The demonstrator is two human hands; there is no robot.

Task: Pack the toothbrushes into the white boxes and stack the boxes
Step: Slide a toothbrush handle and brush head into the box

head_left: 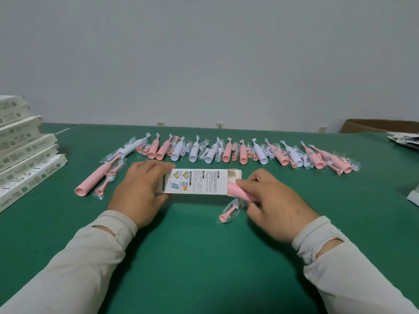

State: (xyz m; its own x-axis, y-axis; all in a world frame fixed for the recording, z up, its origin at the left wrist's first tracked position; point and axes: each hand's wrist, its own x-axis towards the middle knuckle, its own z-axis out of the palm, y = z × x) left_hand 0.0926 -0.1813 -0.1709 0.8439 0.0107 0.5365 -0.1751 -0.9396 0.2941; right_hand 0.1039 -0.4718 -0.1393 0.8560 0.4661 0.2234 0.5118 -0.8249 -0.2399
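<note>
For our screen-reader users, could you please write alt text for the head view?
The right hand slides a pink toothbrush handle into a white box steadied by the left hand on a green table; more toothbrushes lie behind.

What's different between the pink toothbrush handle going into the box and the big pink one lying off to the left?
The pink handle at the box is gripped by the right hand, its far end already inside the white box's open end; the pink handle on the left lies untouched on the green table. The first is mostly hidden by box and fingers; the second shows its full length and hollow base. Both are the same pink.
</note>
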